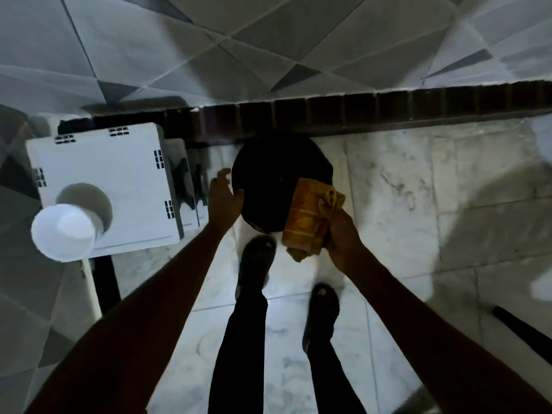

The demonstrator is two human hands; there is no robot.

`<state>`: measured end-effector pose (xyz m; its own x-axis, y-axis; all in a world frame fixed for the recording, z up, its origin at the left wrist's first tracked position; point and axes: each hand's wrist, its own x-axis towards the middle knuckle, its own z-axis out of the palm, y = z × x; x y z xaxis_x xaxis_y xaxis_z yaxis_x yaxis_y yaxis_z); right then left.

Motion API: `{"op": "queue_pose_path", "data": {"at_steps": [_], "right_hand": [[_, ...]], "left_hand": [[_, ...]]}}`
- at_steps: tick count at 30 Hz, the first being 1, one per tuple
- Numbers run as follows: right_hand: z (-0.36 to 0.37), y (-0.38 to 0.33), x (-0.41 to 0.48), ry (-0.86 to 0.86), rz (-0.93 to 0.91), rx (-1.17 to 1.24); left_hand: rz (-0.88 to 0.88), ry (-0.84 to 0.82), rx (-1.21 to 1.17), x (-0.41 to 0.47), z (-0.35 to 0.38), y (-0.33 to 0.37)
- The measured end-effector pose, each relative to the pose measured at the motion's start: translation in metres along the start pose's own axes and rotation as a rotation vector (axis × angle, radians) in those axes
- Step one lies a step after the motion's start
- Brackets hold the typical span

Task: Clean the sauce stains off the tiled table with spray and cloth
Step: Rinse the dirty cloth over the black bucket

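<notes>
R hand (340, 234) clutching yellow cloth (310, 219), L hand (224, 198) open

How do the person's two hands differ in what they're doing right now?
The right hand is closed around a bunched yellow cloth; the left hand holds nothing, fingers spread. The left hand rests against the edge of the dark round object, the right beside it. Both are reaching forward over the floor.
</notes>
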<state>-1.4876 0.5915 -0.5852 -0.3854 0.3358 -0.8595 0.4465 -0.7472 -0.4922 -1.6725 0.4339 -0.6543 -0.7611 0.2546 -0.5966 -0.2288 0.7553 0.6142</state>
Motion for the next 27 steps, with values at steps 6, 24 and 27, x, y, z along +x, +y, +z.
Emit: {"op": "queue_pose_path", "data": {"at_steps": [6,24,27], "right_hand": [[0.028,0.022,0.064,0.070,0.027,0.094],[-0.012,0.026,-0.147,0.192,0.016,0.292],[-0.033,0.035,-0.241,0.209,-0.015,0.345]], "left_hand": [[-0.099,-0.232,0.074,0.097,0.013,-0.031],[-0.188,-0.399,0.063,-0.093,-0.032,0.053],[-0.162,-0.440,0.137,-0.176,-0.055,0.081]]}}
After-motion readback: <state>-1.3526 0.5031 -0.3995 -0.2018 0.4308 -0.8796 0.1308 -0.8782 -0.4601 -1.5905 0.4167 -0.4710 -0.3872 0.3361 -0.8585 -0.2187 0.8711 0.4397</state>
